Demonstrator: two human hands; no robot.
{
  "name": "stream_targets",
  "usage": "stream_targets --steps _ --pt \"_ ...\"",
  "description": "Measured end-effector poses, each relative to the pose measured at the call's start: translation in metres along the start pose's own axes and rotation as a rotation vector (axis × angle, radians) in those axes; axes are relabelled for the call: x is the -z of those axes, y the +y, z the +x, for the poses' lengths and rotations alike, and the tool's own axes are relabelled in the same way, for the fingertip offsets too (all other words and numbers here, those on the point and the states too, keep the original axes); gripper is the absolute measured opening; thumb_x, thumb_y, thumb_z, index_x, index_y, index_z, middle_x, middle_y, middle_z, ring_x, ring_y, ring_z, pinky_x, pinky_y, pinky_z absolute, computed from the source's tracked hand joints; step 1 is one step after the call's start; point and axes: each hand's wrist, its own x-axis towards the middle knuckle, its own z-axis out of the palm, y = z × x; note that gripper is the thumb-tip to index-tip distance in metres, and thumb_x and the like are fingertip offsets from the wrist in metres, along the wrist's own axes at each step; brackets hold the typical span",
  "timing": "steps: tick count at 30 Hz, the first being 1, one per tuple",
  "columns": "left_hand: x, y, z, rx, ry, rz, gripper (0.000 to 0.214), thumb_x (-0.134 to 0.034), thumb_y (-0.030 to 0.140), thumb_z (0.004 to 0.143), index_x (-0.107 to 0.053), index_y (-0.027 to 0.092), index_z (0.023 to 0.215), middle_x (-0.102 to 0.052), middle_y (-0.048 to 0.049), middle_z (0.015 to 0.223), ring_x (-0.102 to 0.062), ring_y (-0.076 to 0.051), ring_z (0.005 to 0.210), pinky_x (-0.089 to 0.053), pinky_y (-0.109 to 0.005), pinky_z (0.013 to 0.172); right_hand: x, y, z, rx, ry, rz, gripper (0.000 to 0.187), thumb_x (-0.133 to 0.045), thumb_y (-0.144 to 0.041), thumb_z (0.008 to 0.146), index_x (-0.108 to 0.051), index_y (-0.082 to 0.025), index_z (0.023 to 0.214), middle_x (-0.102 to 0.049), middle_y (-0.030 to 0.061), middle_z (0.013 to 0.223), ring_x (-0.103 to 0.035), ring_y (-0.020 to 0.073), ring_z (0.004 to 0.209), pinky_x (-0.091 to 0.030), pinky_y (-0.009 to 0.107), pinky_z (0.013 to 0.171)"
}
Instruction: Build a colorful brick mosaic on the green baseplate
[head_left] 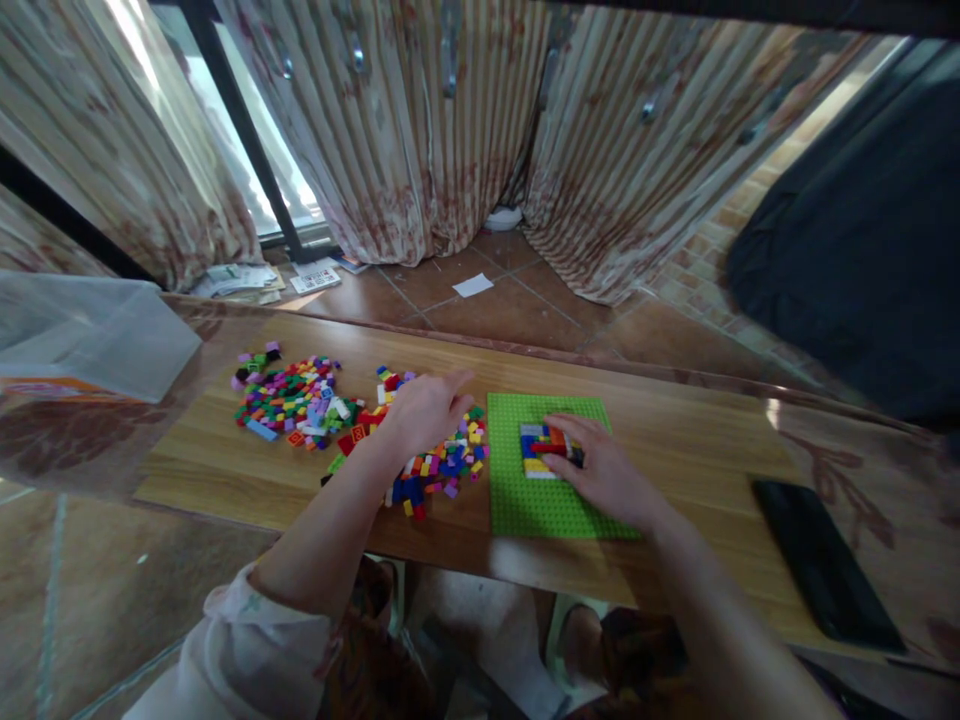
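My left hand (426, 412) hangs over the right part of a loose heap of small coloured building bricks (442, 465). Its fingers stretch to the right and look apart, with no brick visible in them. To the right lies a green studded baseplate (510, 510). On it sits a small block of blue, grey, yellow and white bricks (529, 442). My right hand (596, 465) rests over this block's right side, thumb and fingers closed around a red brick (551, 447). The palm hides part of the block, and whether the red brick is pressed down I cannot tell.
A second heap of bricks (292, 400) lies farther left on the wooden board (697, 440). A translucent plastic bin (97, 330) stands at the left. At the right edge lies a black phone-like slab (825, 560). Striped curtains (390, 130) hang behind.
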Motion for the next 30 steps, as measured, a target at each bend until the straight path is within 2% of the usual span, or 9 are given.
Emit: stream_targets --steps 2,7,12,21,30 --pt "0.0 -0.001 0.0 0.007 0.001 0.013 0.041 -0.043 0.035 0.092 -0.058 0.021 0.127 -0.073 -0.0066 0.083 -0.067 -0.021 0.081 -0.048 -0.031 0.077 0.001 -0.002 -0.005 -0.019 -0.013 0.009 0.046 -0.063 -0.034 0.081 -0.058 -0.021 0.125 -0.06 0.0093 0.127 -0.051 0.0278 0.12 -0.039 0.049 0.104" --pt "-0.001 0.0 0.0 0.018 -0.022 0.03 0.04 -0.042 0.034 0.092 -0.058 0.021 0.127 -0.073 -0.0063 0.085 -0.068 -0.02 0.084 -0.048 -0.03 0.078 -0.001 -0.011 -0.013 -0.112 -0.003 0.031 0.038 -0.063 -0.032 0.081 -0.064 -0.019 0.117 -0.063 0.0108 0.121 -0.055 0.0275 0.114 -0.042 0.049 0.101" --pt "-0.002 -0.001 0.001 0.01 -0.03 0.032 0.041 -0.043 0.036 0.092 -0.057 0.02 0.128 -0.074 -0.0068 0.089 -0.068 -0.021 0.086 -0.049 -0.031 0.078 -0.004 -0.02 -0.012 -0.133 0.001 0.054 0.037 -0.066 -0.031 0.079 -0.066 -0.02 0.114 -0.064 0.0098 0.118 -0.057 0.0265 0.112 -0.044 0.047 0.098" --pt "-0.001 -0.001 0.0 0.011 -0.037 0.039 0.04 -0.042 0.034 0.092 -0.058 0.02 0.127 -0.074 -0.0061 0.089 -0.068 -0.021 0.087 -0.049 -0.031 0.078 -0.008 -0.019 -0.014 -0.122 0.079 0.001 0.037 -0.067 -0.032 0.079 -0.066 -0.019 0.113 -0.065 0.0107 0.114 -0.058 0.0269 0.109 -0.045 0.048 0.097" --pt "-0.002 -0.001 0.0 -0.014 -0.028 0.044 0.04 -0.043 0.035 0.092 -0.059 0.021 0.125 -0.074 -0.008 0.092 -0.069 -0.023 0.088 -0.05 -0.033 0.077 -0.009 -0.019 -0.009 -0.073 0.052 0.035 0.033 -0.064 -0.031 0.081 -0.066 -0.022 0.113 -0.064 0.0086 0.118 -0.059 0.0255 0.11 -0.046 0.046 0.098"
